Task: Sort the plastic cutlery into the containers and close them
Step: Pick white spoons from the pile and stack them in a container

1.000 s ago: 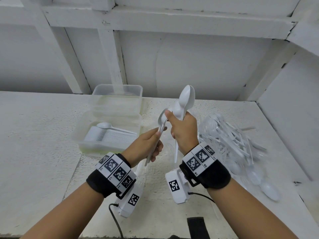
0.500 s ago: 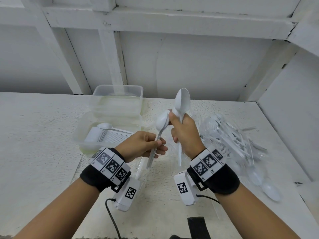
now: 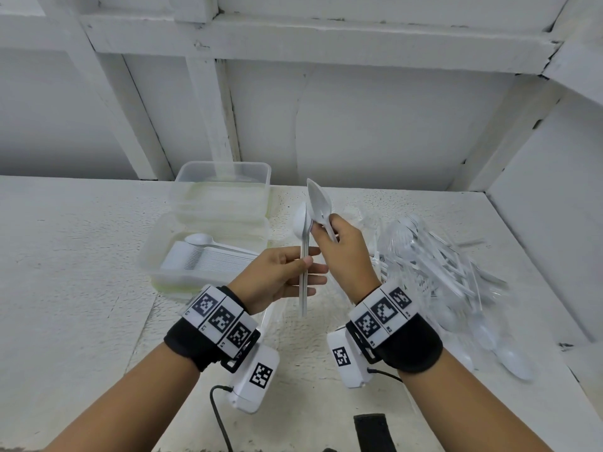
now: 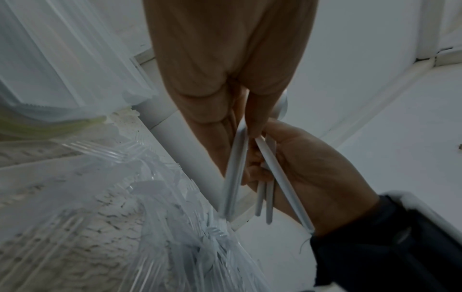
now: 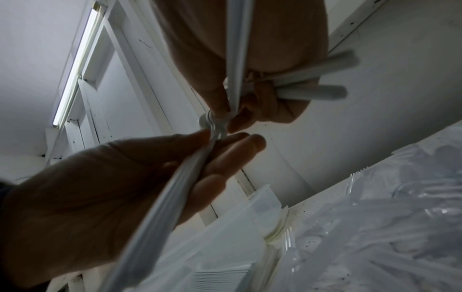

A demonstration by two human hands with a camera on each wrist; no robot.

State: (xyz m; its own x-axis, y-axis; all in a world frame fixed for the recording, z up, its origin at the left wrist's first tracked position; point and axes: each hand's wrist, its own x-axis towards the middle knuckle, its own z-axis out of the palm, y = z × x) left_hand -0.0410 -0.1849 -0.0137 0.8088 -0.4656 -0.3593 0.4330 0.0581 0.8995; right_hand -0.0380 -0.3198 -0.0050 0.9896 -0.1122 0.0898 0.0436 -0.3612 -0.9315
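Observation:
My left hand [image 3: 306, 267] pinches the handle of one white plastic spoon [image 3: 303, 243] between thumb and fingers and holds it upright, bowl up. My right hand [image 3: 324, 228], just beside it, grips a small bundle of white spoons [image 3: 319, 200] with the bowls pointing up and left. In the left wrist view the right hand [image 4: 312, 177] clasps three handles [image 4: 267, 189]. A clear near container [image 3: 150, 252] holds stacked white knives [image 3: 208, 261] with a spoon on top. Behind it stands a second clear container [image 3: 225, 187]; I cannot tell its contents.
A heap of white and clear cutlery in a clear plastic bag [image 3: 440, 265] lies on the white table [image 3: 65, 288] to the right of my hands. A white wall rises close on the right, and white beams stand behind the containers.
The left hand's spoon has swung from slanted to upright, and its fingers have spread out. The right hand's bundle has tilted to the left.

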